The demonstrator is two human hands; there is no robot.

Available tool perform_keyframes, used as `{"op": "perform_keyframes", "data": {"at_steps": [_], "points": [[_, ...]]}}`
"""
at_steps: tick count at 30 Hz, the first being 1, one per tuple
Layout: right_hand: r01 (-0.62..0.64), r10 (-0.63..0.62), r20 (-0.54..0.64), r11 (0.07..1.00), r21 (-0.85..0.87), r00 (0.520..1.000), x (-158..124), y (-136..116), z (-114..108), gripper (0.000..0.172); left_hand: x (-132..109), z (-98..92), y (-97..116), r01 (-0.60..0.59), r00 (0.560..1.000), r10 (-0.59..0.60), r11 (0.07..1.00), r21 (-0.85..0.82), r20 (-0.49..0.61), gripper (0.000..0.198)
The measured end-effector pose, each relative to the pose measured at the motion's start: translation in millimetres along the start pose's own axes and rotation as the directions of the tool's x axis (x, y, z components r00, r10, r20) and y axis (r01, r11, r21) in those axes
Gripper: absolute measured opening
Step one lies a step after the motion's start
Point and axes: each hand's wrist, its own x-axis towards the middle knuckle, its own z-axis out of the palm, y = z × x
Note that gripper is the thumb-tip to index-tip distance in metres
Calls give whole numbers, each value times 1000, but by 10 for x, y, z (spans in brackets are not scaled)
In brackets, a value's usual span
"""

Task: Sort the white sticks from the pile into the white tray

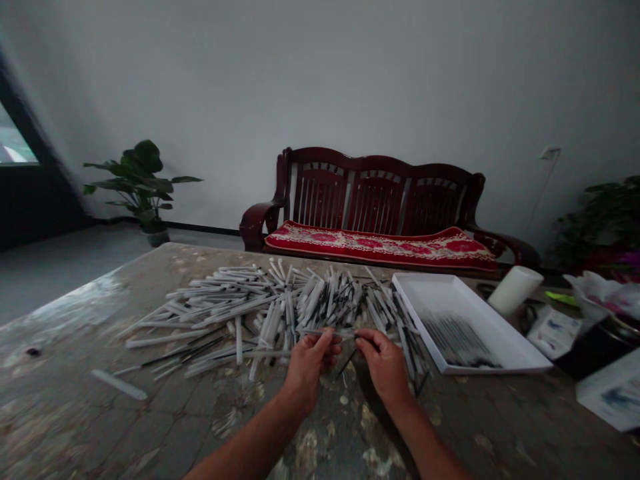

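Left hand [311,357] and right hand [384,363] pinch a slim tube [343,333] in closed grips, apparently mid-adjustment; the next move likely requires steady, level alignment.

One left hand [307,363] and one right hand [383,363] seen. Slender tubes [270,325]: dozens heaped, too overlapped to be counted. Slim rods [455,339] in tray likewise uncounted. Noted singly: shallow white tray [425,290], wooden settee [380,164], red floral cushion [380,245], white roll [515,291], wall socket [549,153]. Two printed white boxes [554,331] tallied.
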Motion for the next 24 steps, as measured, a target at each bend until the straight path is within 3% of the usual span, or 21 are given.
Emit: {"op": "perform_keyframes", "data": {"at_steps": [7, 11, 17, 21, 24], "points": [[177, -166, 68, 959, -221, 984, -36, -76, -63, 19, -39, 16, -31, -12, 1000, 12, 1000, -28, 17, 39], [225, -210, 81, 910, -349, 974, -48, -78, -53, 34, -66, 31, -53, -31, 999, 32, 999, -27, 36, 41], [127, -105, 115, 970, -209, 988, -37, -36, -58, 45, -40, 21, -80, -24, 998, 25, 1000, -19, 58, 40], [147, -126, 158, 981, -126, 979, -55, -56, -79, 30, -27, 12, -61, -23, 998, 24, 1000, -11, 54, 39], [176, -148, 171, 971, -160, 974, -53, -68, -69, 26, -19, 3, -53, -26, 998, 25, 1000, 5, 59, 39]]}}
